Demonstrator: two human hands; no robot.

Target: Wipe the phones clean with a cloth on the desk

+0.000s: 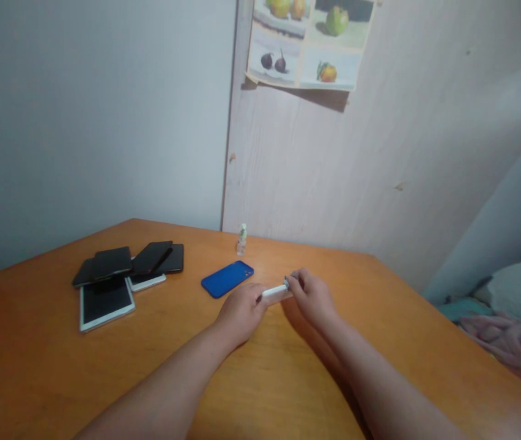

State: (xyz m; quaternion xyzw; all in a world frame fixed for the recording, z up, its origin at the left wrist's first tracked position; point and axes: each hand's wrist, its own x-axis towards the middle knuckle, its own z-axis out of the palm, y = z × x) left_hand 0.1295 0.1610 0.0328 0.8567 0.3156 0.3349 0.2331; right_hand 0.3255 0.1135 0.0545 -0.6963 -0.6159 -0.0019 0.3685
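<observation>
A slim white phone-like device (276, 294) is seen edge-on between my hands, a little above the table. My left hand (242, 311) is closed around its left end. At the opposite end my right hand (310, 296) is closed too, thumb and fingers pinched on a small greyish-white bit whose kind I cannot make out. Just beyond my left hand a blue phone case (226, 281) with camera holes lies on the table. Behind that case stands a small clear bottle (241, 241) with a pale cap.
To the left on the orange wooden table (159, 342) lie several dark tablets or phones (112, 263), partly stacked, and a white-framed tablet (107, 304). The wall with a fruit picture (304, 43) rises behind. Crumpled bedding (512, 342) sits beyond the right edge.
</observation>
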